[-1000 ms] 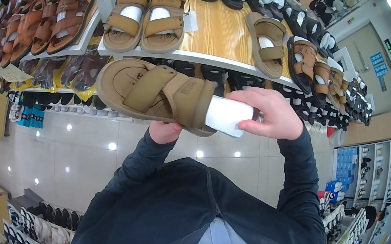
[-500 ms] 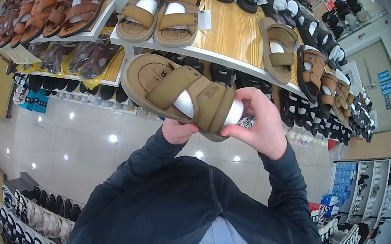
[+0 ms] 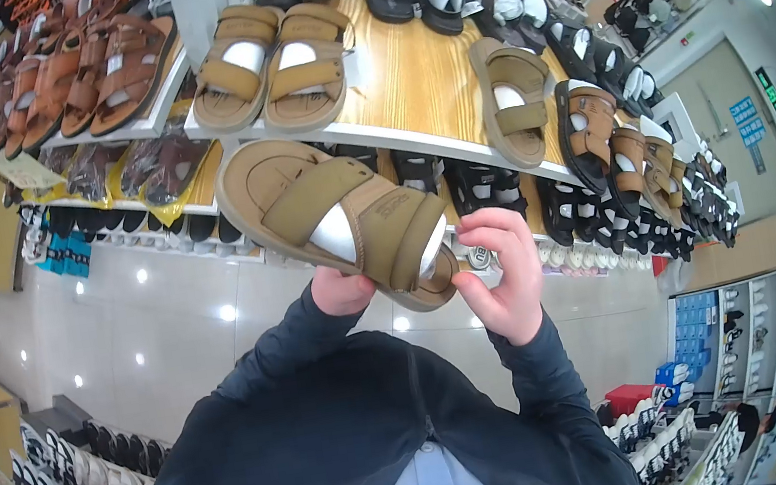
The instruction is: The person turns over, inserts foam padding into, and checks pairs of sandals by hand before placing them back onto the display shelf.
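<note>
An olive-brown sandal (image 3: 344,219) with wide straps is held up in front of me, its toe end toward the upper left and its heel toward the lower right. My left hand (image 3: 342,290) grips its near edge from below, the thumb showing and the other fingers hidden under the sole. White stuffing (image 3: 334,235) shows between the straps. Close to the heel end is my right hand (image 3: 503,270), its thumb and fingers apart with nothing between them. The thumb tip is at or very near the heel edge; contact is unclear.
Behind the sandal runs a wooden display shelf (image 3: 412,68) with a white front edge. A matching pair of olive sandals (image 3: 302,70), a single olive sandal (image 3: 514,98) and several black and brown ones stand on it. Brown sandals (image 3: 132,70) fill the left shelf. Shoe racks (image 3: 92,477) stand lower left.
My right hand has let go of the white stuffing at the heel and opened, baring the heel footbed. The view has shifted, so shelf and sandal appear slightly lower and further left.
</note>
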`<state>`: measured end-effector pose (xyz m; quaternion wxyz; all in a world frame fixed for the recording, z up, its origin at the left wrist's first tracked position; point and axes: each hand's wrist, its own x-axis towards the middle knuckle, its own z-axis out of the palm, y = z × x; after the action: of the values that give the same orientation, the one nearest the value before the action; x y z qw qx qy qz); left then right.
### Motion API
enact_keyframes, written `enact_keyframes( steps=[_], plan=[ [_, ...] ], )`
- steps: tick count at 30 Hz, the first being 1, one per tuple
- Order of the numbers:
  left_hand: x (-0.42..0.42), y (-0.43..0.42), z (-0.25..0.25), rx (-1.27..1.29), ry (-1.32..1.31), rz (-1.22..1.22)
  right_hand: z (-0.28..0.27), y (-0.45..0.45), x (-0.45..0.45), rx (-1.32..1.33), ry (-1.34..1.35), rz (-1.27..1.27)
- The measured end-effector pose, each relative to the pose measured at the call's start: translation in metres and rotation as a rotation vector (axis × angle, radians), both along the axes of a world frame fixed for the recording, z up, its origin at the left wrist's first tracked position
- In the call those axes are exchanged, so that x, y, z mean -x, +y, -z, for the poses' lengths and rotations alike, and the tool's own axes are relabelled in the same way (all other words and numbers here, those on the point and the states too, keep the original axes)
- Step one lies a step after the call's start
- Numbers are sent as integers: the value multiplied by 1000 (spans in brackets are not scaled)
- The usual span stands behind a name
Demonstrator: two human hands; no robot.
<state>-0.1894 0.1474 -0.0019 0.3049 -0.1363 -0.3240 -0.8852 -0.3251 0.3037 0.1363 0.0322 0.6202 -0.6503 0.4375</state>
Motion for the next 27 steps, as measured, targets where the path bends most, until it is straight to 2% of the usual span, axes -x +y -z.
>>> enact_keyframes(
  steps=[4,8,12,14,15,18,19,21,24,26,27],
  plan=[
    [7,3,-5,49,-20,-44,7,20,4,-79,-41,93],
    [18,0,5,115,-31,-104,9,23,7,-197,31,117],
    [28,-9,2,213,-89,-198,15,20,13,-105,114,263],
    [29,-23,0,527,-223,-380,13,20,14,-50,81,276],
    [30,-29,0,682,-292,-474,16,19,16,-29,55,269],
    [39,-37,-1,512,-583,-174,19,9,17,41,-144,198],
    [43,-35,-5,344,-675,-123,17,2,17,67,-227,165],
    [56,-19,-20,198,-770,-241,3,-13,16,39,-399,132],
    [60,-21,-27,338,-707,-371,0,-36,29,-6,-567,72],
    [74,-30,-1,500,-568,-584,-1,-51,39,-29,-646,49],
    [77,-31,-8,551,-522,-662,-3,-59,42,-15,-703,38]
  ],
)
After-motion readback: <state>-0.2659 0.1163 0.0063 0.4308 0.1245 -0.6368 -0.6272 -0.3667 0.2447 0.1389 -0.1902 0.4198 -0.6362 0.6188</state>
